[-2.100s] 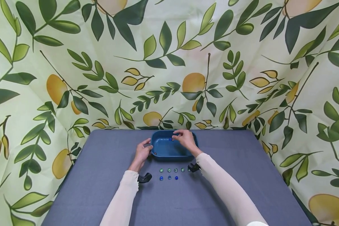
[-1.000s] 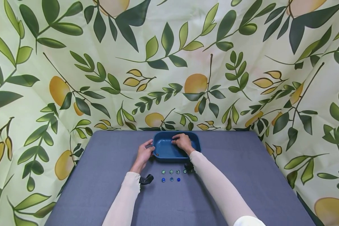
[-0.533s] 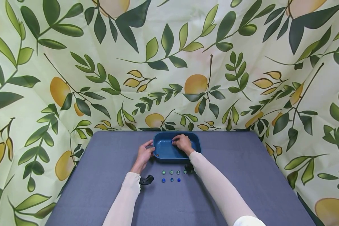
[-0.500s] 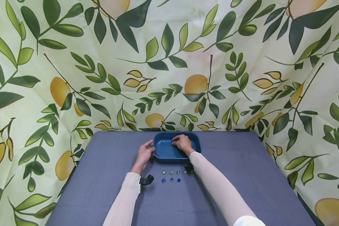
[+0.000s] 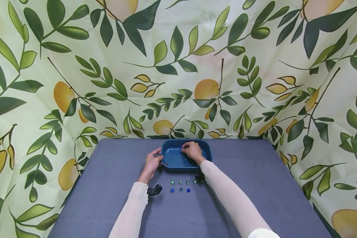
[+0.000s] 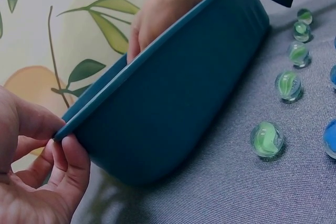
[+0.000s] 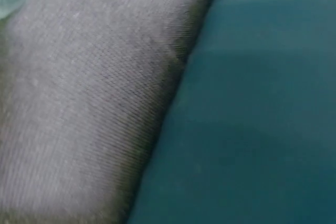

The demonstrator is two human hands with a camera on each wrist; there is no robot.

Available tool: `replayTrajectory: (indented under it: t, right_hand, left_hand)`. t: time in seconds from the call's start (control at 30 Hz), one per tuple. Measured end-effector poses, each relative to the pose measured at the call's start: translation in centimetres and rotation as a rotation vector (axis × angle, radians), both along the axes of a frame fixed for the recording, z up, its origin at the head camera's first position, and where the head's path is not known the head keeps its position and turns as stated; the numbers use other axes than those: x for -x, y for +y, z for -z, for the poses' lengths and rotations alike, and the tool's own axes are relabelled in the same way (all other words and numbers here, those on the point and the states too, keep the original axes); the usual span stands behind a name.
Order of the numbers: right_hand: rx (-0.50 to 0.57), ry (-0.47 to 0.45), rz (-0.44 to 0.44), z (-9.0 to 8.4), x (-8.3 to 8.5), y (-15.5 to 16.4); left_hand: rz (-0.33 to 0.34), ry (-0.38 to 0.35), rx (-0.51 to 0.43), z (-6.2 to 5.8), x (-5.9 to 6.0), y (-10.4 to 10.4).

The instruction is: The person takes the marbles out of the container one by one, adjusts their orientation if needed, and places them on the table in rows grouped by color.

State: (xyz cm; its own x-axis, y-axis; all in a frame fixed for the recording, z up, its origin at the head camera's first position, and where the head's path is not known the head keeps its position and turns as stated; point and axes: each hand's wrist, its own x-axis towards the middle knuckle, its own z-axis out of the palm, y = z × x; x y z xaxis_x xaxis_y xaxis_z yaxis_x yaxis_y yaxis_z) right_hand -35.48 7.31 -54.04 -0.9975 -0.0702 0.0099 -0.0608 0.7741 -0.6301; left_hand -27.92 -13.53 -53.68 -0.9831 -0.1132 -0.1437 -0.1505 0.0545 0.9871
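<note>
Left hand [image 5: 151,163]: thumb and fingers pinched the rim of the blue tray [image 5: 173,156] at its left end. Right hand [image 5: 192,150]: down inside the tray, fingers bunched close together near its floor; a bluish speck showed by the tips, couldn't tell if they held it. Tray sat at the far edge of the table [image 5: 119,205], open side up, long axis running left to right, short ends toward the sides. Small orange-brown item [image 5: 166,163] lay in its near left corner.

Nearer the person, outside the tray: a row of green marbles [image 5: 188,181], then three blue marbles [image 5: 181,190], both rows roughly parallel to the tray's long side. Right wrist's black device [image 5: 199,178] blocked the green row's right end from the head; left wrist view showed all five, plus the tray's outer wall. Right wrist view caught only tray wall, tablecloth and part of a green marble, no fingers.
</note>
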Motion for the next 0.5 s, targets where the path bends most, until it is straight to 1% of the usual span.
replayTrajectory:
  t: [0.13,0.27,0.5]
  right_hand:
    - [0.030,0.045,-0.018,-0.5,-0.2,0.4]
    - [0.102,0.081,-0.040,-1.6,-0.8,0.7]
    - [0.229,0.115,-0.060,-3.7,-2.7,1.5]
  left_hand:
    - [-0.003,-0.003,0.001,-0.1,0.0,0.1]
    - [-0.009,-0.004,-0.002,-0.1,-0.1,0.2]
    - [-0.004,-0.010,0.004,-0.2,-0.2,0.3]
